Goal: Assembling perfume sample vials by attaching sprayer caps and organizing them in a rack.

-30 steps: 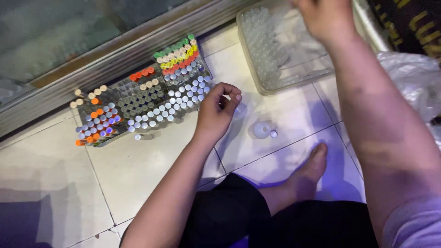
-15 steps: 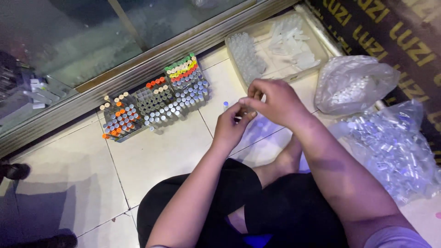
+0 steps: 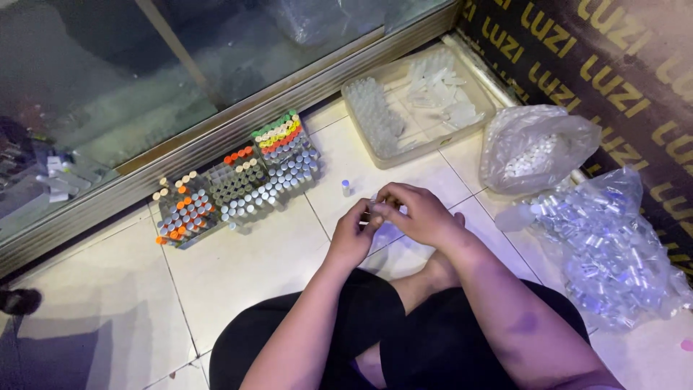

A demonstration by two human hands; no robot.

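I sit on a tiled floor with both hands together in front of my knees. My left hand (image 3: pixel 352 232) and my right hand (image 3: pixel 416 213) meet fingertip to fingertip around a small clear vial, mostly hidden by the fingers. A single small vial with a blue cap (image 3: pixel 346 188) stands on the tile just beyond my left hand. Farther left lies a rack of vials (image 3: pixel 238 180) with silver, orange, green and beige caps.
A clear plastic tray (image 3: pixel 419 101) with vials and small parts sits by the glass door sill. At the right, a bag of white caps (image 3: pixel 538 148) and a bag of several blue-tinted vials (image 3: pixel 613 245) lie against a dark wall.
The view has pulled back and shifted right. My right hand came down from the tray to meet my left hand. Both hands now hold a small vial together, closer to my knees.
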